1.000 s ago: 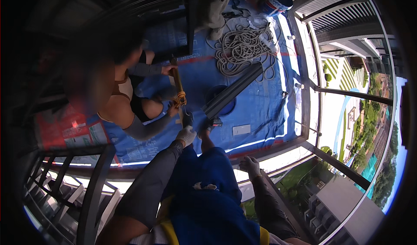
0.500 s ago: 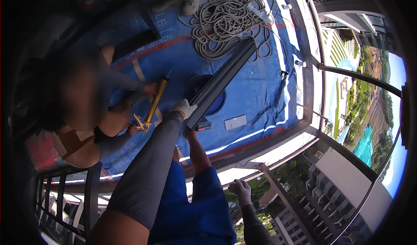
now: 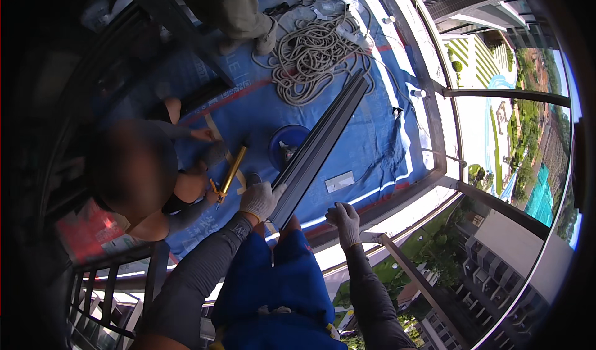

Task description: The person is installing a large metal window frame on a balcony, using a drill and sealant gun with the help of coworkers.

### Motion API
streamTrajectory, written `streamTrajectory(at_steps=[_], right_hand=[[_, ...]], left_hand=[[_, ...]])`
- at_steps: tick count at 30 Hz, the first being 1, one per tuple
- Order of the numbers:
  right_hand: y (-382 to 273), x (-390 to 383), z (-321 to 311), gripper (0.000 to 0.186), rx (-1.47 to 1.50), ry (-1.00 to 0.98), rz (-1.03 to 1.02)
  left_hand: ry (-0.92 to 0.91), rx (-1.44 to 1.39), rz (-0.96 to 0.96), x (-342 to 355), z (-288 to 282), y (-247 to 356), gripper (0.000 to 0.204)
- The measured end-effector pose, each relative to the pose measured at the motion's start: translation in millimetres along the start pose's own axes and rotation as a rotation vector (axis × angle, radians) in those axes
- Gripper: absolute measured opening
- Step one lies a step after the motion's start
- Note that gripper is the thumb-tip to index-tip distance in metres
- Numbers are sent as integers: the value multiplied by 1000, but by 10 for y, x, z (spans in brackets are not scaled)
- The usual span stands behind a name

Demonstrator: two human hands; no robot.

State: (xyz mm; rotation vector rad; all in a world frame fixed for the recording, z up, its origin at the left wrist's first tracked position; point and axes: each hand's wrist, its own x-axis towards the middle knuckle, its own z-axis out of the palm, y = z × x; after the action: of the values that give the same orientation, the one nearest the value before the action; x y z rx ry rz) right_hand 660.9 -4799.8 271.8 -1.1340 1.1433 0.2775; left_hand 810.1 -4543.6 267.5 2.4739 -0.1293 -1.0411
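My left hand (image 3: 259,201), in a pale knit glove, is closed around the lower end of a long dark grey metal profile (image 3: 323,145). The profile slants away up and to the right, over a blue bucket (image 3: 287,140) that it partly covers. My right hand (image 3: 343,221), also gloved, is held apart from the profile, at its right. Its fingers are curled in, and whatever may be inside them is hidden. To the left, a crouching co-worker (image 3: 186,182) has a hand at the trigger end of a yellow caulking gun (image 3: 234,167).
A heap of grey rope (image 3: 313,58) lies on the blue floor sheet (image 3: 248,111) near a standing person's shoes (image 3: 266,39). A flat white rectangular piece (image 3: 339,182) lies right of the profile. Dark railings (image 3: 112,288) and frame bars (image 3: 506,95) border the space, with a drop beyond.
My left hand and the profile's near end have come closer to me. My right hand has risen. The co-worker's far hand has left the caulking gun's front.
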Motion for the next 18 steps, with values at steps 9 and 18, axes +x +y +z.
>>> streamTrajectory(at_steps=[9, 18], right_hand=[[-1895, -760, 746, 78, -997, 93, -1242], [-2208, -813, 1530, 44, -1467, -948, -1323]], left_hand=[[224, 259, 264, -2057, -1445, 1, 48], [296, 748, 345, -2981, -2653, 352, 43]])
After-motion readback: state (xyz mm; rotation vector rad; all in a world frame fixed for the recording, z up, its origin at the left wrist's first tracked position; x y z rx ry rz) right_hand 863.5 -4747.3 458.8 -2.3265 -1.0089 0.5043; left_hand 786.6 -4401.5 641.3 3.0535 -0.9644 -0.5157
